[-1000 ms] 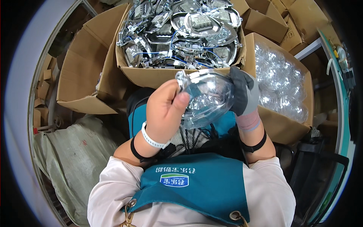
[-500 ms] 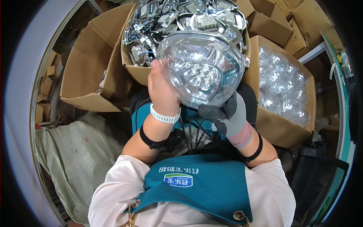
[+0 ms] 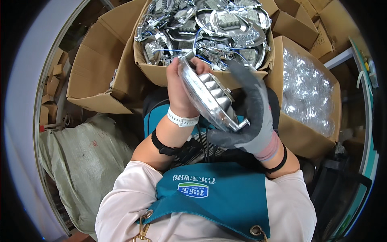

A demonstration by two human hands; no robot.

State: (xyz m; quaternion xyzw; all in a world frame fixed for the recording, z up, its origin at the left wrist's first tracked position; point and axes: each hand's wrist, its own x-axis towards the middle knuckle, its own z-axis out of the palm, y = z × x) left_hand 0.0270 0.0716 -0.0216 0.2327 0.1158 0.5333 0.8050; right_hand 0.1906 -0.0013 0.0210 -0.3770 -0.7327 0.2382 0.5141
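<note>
A silvery lamp unit with a clear cover [image 3: 207, 97] is held tilted on its edge over my lap, its ribbed metal back turned to the right. My bare left hand [image 3: 180, 90] is closed round its upper left side, with fingertips over the top edge. My right hand [image 3: 258, 111], in a grey and black glove, has its thumb near the lower end of the lamp unit. Its fingers are spread and raised beside the metal back, slightly blurred. Just beyond, a cardboard box [image 3: 161, 76] is heaped with similar silvery lamp parts [image 3: 225, 24] and blue wires.
On the right stands a cardboard box [image 3: 298, 139] of clear plastic covers [image 3: 308, 92]. An open cardboard box [image 3: 94, 68] is at the left, above a pale woven sack [image 3: 88, 161]. More cardboard boxes [image 3: 294, 24] stand at the far right.
The lamp unit has turned from its clear cover facing up to standing on edge, showing its metal back. My right hand's fingers have moved up and spread apart.
</note>
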